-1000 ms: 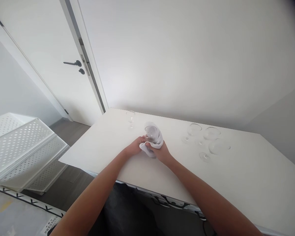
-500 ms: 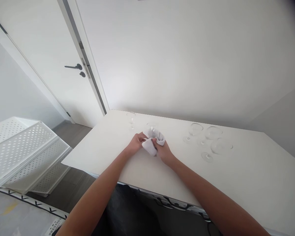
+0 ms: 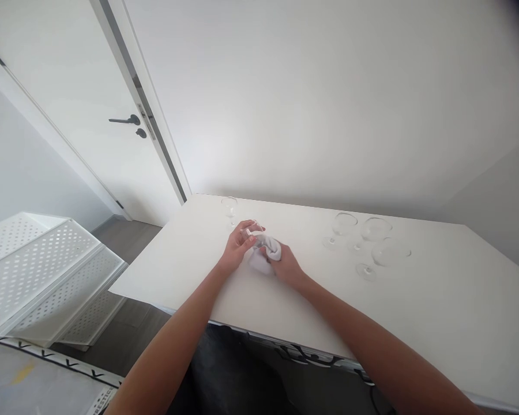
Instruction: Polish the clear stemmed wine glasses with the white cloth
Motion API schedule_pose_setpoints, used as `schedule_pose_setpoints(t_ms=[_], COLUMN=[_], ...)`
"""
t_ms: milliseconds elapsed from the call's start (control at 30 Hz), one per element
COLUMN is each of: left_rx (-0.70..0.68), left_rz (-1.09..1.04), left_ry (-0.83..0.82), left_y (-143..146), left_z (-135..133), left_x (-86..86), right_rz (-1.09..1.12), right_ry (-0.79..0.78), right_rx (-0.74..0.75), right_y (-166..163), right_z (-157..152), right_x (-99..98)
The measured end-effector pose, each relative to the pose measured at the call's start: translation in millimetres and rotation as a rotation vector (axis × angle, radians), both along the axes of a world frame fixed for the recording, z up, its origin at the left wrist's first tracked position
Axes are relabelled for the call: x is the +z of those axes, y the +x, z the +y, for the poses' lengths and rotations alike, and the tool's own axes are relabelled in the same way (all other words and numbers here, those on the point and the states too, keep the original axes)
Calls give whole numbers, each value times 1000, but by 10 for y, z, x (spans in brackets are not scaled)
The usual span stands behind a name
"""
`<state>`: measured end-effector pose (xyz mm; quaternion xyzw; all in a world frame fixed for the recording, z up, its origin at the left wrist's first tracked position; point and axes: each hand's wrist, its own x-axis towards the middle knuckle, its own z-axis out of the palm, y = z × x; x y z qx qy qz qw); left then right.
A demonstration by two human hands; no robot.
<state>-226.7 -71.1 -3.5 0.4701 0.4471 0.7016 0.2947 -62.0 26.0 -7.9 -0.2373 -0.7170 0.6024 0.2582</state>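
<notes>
Over the white table (image 3: 436, 323), my left hand (image 3: 237, 249) curls round a small clear glass (image 3: 251, 229) and holds it near the rim. My right hand (image 3: 285, 265) grips a bunched white cloth (image 3: 266, 254) pressed against the lower part of that glass. Most of the glass is hidden by the fingers and the cloth. Both hands meet just above the tabletop.
A small stemmed glass (image 3: 229, 208) stands behind my hands near the wall. Three wide-bowled stemmed glasses (image 3: 374, 242) stand to the right. A white perforated rack (image 3: 38, 276) sits on the floor at left, beside a white door (image 3: 69, 109).
The cloth, wrapped round the glass bowl a second ago, has slid down into my right hand. My left hand has moved up onto the glass rim.
</notes>
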Motion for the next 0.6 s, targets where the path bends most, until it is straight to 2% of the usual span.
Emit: schedule_pose_setpoints(t_ms=[133,200,233,300,433,533,600], left_rx=[148,115,77,7,-59,-165,-172], left_rz=[-29,-68,-72,-63,-78,-69,-59], left_ry=[35,44,46,47,10,-45,-38], left_y=[-32,-44,-46,-41,-30,-43,-53], left_z=[35,41,40,32,-8,-37,-42], left_x=[-18,-23,-24,-24,-13,4,19], right_rz=[125,214,244,242,151,128,104], right_ry=[72,120,110,-41,-504,-669,-661], right_rx=[-445,-548,-522,-297,355,563,612], right_y=[89,99,90,51,11,67,104], right_z=[145,182,179,132,16,22,45], right_x=[39,50,59,89,206,285,290])
